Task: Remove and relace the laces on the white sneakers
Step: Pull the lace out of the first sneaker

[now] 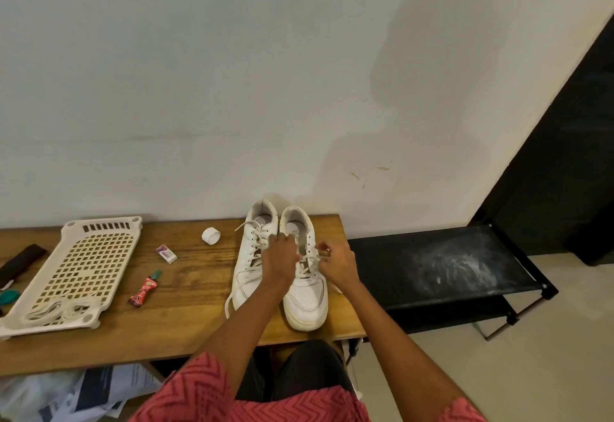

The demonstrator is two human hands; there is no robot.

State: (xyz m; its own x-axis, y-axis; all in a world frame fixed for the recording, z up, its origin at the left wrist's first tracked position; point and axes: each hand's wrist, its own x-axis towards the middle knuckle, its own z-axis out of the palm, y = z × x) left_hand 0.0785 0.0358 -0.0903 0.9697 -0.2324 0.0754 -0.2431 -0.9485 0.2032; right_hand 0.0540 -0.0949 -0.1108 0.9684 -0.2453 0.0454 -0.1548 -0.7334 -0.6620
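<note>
Here both hands curl — left hand (280, 257) and right hand (339, 264) pinching the lace (307, 258).

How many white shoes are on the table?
2: the left sneaker and the right sneaker stand side by side near the wooden table right end.

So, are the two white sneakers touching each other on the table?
Cannot tell. In the head view the left sneaker and right sneaker sit side by side, but the left hand covers the stretch where their sides come closest.
</note>
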